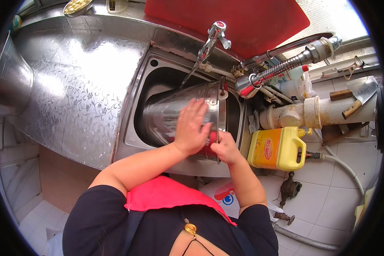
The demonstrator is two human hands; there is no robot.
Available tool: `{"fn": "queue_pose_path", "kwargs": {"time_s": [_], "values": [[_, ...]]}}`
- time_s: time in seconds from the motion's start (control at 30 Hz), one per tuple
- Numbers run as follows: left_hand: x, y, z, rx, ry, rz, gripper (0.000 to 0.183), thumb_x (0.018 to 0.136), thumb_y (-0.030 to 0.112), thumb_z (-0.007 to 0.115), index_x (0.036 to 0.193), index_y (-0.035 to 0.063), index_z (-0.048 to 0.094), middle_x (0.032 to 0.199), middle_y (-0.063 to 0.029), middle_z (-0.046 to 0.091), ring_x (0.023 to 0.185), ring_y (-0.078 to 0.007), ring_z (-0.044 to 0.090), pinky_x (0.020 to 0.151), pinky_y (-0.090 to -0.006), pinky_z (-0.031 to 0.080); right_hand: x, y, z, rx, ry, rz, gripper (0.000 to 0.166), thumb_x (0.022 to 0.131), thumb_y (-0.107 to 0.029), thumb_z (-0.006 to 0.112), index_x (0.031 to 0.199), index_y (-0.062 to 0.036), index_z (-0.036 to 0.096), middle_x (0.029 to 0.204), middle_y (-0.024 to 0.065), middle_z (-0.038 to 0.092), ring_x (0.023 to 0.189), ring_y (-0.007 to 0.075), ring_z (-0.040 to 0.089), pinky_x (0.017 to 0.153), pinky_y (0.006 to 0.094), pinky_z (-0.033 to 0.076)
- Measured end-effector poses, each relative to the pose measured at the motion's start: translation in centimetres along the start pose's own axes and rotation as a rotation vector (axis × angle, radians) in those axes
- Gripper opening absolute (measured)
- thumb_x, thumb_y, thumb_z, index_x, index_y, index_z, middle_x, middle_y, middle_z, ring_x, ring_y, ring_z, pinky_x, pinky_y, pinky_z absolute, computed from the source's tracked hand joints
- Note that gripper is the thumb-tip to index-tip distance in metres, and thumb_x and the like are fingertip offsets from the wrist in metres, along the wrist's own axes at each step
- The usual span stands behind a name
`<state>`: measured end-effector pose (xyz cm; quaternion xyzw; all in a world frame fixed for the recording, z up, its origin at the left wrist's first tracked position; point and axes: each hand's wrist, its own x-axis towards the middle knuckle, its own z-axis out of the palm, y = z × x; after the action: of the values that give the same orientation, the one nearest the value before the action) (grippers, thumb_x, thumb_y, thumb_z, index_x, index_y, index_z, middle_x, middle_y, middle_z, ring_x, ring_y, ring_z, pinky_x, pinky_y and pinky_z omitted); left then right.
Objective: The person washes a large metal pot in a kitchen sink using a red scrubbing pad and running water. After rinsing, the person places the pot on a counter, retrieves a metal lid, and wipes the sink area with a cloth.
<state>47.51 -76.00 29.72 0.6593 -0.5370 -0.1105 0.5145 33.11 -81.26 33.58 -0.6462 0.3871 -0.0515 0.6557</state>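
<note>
A stainless steel bucket (166, 112) lies on its side in the steel sink (131, 128), its rim towards the right. My left hand (192, 128) is laid with fingers extended on the bucket's outer wall, slightly blurred; whether anything is under the palm is hidden. At the bucket's rim, my right hand (225, 148) is closed round the edge. Water runs from the chrome tap (211, 41) behind the bucket. Red shows on the bucket's wall between my hands, perhaps a reflection of the apron (176, 195).
A yellow plastic jug (276, 148) stands right of the sink. A flexible spray faucet (275, 70) reaches over the sink's right side. Behind it leans a red cutting board (236, 22). The patterned steel counter (80, 86) bears a large metal vessel (11, 80) at far left.
</note>
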Motion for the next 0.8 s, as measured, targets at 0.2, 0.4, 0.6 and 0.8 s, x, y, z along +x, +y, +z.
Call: {"fn": "queue_pose_path", "kwargs": {"time_s": [0.2,0.4,0.6,0.8], "values": [[7.9,-10.2,-0.1,-0.017,-0.420,-0.551,0.036,0.081,0.025,0.042,0.108,0.0045,0.055,0.109,-0.0154,0.055,0.102,-0.0325,0.051,0.088,-0.0382,0.039,-2.9,2.6,0.4,-0.012,-0.066,0.059,0.029,0.068,0.003,0.045,0.093,-0.0006,0.057,0.073,-0.0051,0.052,0.063,0.0041,0.043,0.055,0.0206,0.036],[-0.7,-4.9,-0.4,0.153,0.100,-0.018,0.041,0.079,0.023,0.047,0.116,0.0051,0.048,0.117,-0.0159,0.049,0.109,-0.0313,0.045,0.093,-0.0381,0.034,-2.6,5.1,0.9,-0.045,-0.083,0.136,0.027,0.066,0.002,0.044,0.090,0.0007,0.058,0.069,-0.0024,0.050,0.061,0.0073,0.042,0.053,0.0250,0.036],[11.1,-7.1,0.7,-0.078,-0.479,-0.359,0.040,0.085,0.035,0.040,0.108,0.0067,0.056,0.110,-0.0127,0.055,0.103,-0.0288,0.051,0.087,-0.0342,0.039,-2.4,12.0,-0.9,-0.499,-0.270,0.076,0.034,0.068,-0.011,0.053,0.099,0.0034,0.052,0.082,0.0041,0.057,0.072,0.0153,0.051,0.065,0.0293,0.041],[3.5,-4.9,1.2,-0.085,-0.143,0.105,0.047,0.076,0.020,0.051,0.121,0.0069,0.044,0.125,-0.0149,0.043,0.117,-0.0324,0.038,0.097,-0.0406,0.030,1.6,0.9,-1.5,0.798,-0.279,0.060,0.064,0.061,-0.008,0.060,0.119,0.0042,0.038,0.113,0.0169,0.050,0.102,0.0268,0.052,0.089,0.0376,0.040]]}}
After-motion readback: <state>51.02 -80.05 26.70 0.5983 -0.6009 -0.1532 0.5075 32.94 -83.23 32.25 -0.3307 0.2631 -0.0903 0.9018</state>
